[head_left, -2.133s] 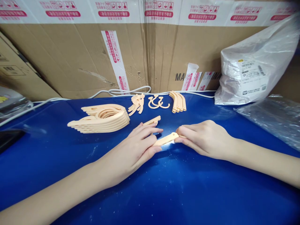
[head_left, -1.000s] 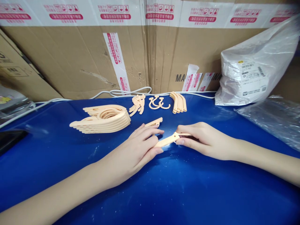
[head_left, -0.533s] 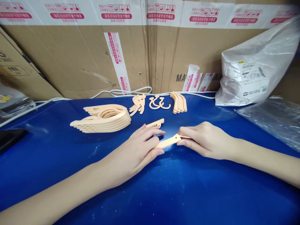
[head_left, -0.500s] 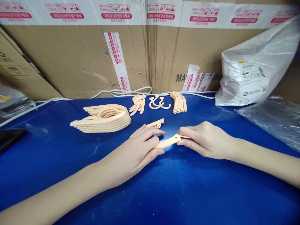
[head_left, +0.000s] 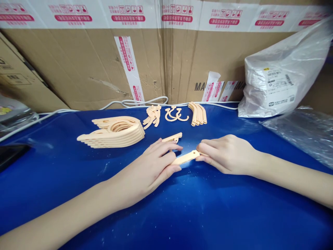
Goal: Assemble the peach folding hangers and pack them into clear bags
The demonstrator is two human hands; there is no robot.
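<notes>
Between my two hands lies a flat peach plastic arm piece [head_left: 185,158] on the blue table [head_left: 182,208]. My left hand [head_left: 153,163] rests over its left end with the fingers closed around it. My right hand [head_left: 226,152] pinches the right end. A second peach piece [head_left: 172,138] pokes out just behind my left fingers. Further back sit a stack of assembled peach hangers [head_left: 114,133], a small pile of short peach parts [head_left: 153,116], loose hooks [head_left: 176,114] and a row of curved arms [head_left: 198,113].
Large cardboard boxes [head_left: 156,59] wall off the back of the table. A white cable [head_left: 130,103] runs along their base. A filled plastic bag [head_left: 281,80] stands at the back right, with crumpled clear plastic [head_left: 301,132] in front of it. A dark object [head_left: 10,154] lies at the left edge.
My right hand's fingers have shifted slightly on the end of the arm piece. My left hand and the parts on the table have stayed put.
</notes>
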